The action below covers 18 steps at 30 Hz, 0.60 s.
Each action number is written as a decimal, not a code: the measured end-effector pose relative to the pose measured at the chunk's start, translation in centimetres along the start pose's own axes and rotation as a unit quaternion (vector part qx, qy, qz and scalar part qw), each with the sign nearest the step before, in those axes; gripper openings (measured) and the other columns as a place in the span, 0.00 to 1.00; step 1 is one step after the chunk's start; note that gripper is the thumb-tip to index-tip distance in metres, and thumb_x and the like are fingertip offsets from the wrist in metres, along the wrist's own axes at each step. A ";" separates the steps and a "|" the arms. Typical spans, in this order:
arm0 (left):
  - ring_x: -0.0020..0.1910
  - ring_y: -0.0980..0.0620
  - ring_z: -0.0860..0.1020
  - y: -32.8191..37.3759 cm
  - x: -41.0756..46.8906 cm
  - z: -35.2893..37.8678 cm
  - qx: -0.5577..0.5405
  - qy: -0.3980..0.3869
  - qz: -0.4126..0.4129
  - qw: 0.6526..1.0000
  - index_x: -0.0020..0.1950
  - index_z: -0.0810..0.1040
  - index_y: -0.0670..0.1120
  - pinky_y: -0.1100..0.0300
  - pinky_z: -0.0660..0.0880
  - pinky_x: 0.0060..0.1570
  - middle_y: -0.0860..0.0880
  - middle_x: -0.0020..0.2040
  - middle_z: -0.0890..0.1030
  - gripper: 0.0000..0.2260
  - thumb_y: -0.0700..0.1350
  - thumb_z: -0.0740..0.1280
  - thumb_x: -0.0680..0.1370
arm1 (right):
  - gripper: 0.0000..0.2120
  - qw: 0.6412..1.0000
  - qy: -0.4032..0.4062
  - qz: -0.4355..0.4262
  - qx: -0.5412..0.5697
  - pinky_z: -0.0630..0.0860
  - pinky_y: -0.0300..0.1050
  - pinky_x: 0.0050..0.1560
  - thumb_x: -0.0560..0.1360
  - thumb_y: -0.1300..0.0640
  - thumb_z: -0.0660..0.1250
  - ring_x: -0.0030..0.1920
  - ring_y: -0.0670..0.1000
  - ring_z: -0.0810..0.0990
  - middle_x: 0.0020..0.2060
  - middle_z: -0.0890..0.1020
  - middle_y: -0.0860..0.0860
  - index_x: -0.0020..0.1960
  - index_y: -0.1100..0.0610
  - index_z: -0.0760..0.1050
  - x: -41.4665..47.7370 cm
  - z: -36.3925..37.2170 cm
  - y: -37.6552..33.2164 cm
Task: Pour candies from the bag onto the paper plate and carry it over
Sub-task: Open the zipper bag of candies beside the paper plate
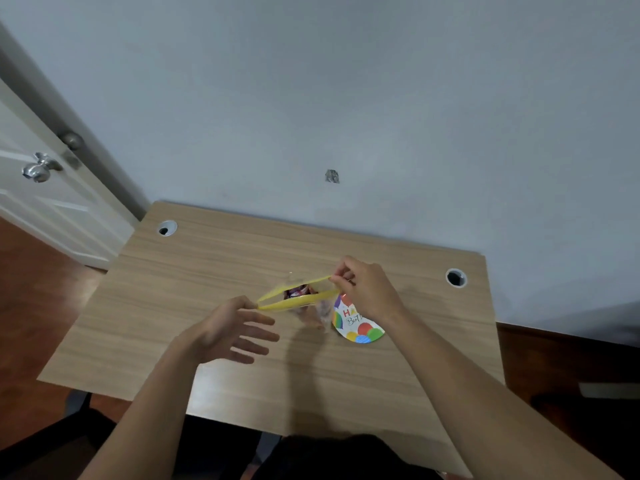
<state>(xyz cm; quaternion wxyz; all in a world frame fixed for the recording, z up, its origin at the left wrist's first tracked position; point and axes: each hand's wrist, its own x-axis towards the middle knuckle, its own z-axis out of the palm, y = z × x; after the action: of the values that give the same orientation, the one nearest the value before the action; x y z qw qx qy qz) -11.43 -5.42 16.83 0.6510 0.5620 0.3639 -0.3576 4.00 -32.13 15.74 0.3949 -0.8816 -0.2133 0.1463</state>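
I hold the bag (300,299) up over the desk (214,271), its yellow zip edge pulled apart into a narrow slot. My left hand (227,329) pinches the near-left end of that edge between thumb and forefinger, the other fingers spread loose. My right hand (363,289) pinches the far-right end tightly. Candies (298,292) show inside the opening. The paper plate (358,323) lies flat just under my right wrist, partly hidden by it. Bare wood lies open to the left and toward me, up to the desk's near edge.
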 end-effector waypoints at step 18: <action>0.86 0.56 0.54 -1.9 10.3 6.2 0.439 0.072 0.381 0.810 0.87 0.54 0.61 0.56 0.56 0.83 0.59 0.87 0.57 0.50 0.58 0.80 0.72 | 0.05 0.998 -0.062 0.008 0.032 0.83 0.47 0.51 0.78 0.53 0.78 0.41 0.47 0.89 0.40 0.90 0.49 0.48 0.54 0.85 -2.4 -5.6 2.0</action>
<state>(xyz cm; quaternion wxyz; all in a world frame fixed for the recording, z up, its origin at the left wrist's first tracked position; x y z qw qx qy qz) -7.67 -12.39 7.59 0.3906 0.9058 -0.0293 -0.1613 4.82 -38.05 18.07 0.4079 -0.8592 -0.2258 0.2109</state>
